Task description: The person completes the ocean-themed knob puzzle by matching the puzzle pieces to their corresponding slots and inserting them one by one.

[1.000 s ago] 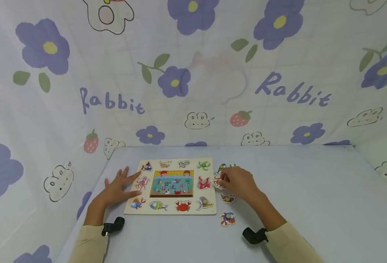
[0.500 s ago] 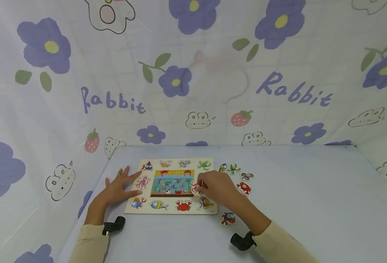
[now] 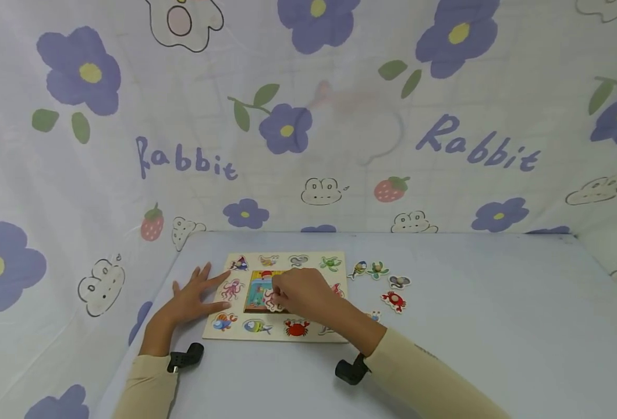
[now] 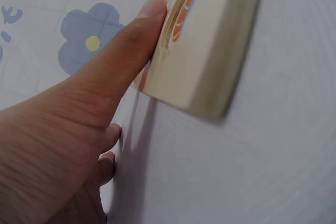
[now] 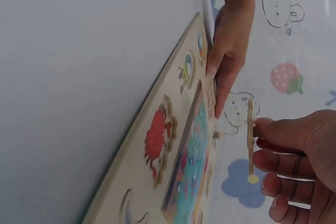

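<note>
A wooden puzzle board [image 3: 219, 334] printed with sea animals lies on the table. Along its left edge my left hand [image 3: 190, 299] rests with fingers spread, thumb and forefinger touching the board; the left wrist view has the thumb [image 4: 131, 38] on the board's corner. My right hand [image 3: 303, 294] pinches a pink octopus puzzle piece [image 3: 273, 301] above the board's central aquarium picture [image 3: 256, 291]. Seen edge-on in the right wrist view, this thin piece [image 5: 250, 140] is upright and apart from the board. An octopus-shaped spot [image 3: 232, 289] lies left of it on the board.
Several loose pieces lie right of the board: a striped fish [image 3: 360, 269], a turtle [image 3: 378, 269], a grey piece [image 3: 400, 281] and a red crab [image 3: 394, 301]. Another piece [image 3: 375, 315] is partly behind my right forearm. A patterned curtain [image 3: 350, 134] hangs behind the table.
My right hand has taken the octopus piece from beside the board's right edge and moved left with it over the picture. The left hand stays in place on the board.
</note>
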Action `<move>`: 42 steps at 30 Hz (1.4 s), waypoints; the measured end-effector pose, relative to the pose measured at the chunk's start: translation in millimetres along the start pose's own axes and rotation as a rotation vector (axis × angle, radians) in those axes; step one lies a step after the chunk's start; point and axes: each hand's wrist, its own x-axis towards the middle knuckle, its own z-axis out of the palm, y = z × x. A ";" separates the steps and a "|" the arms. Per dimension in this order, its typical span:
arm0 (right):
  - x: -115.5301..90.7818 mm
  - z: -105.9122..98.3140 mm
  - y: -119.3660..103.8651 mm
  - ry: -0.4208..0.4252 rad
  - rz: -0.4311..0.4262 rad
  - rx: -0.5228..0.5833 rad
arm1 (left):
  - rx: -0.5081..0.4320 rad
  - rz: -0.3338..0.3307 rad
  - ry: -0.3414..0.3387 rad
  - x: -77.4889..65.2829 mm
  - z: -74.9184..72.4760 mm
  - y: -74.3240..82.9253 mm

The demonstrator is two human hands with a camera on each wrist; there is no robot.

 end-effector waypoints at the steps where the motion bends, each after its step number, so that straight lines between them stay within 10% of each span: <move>1: 4.3 0.2 -2.3 -0.004 -0.001 -0.003 | 0.000 0.003 0.000 0.2 -0.1 0.2; 20: 72.7 34.2 -20.4 -0.046 0.007 0.000 | -0.007 0.016 -0.002 -1.7 -1.2 -0.5; 42: 106.9 64.3 -29.2 -0.069 0.041 -0.036 | 0.011 0.037 0.006 -0.2 -3.0 -3.2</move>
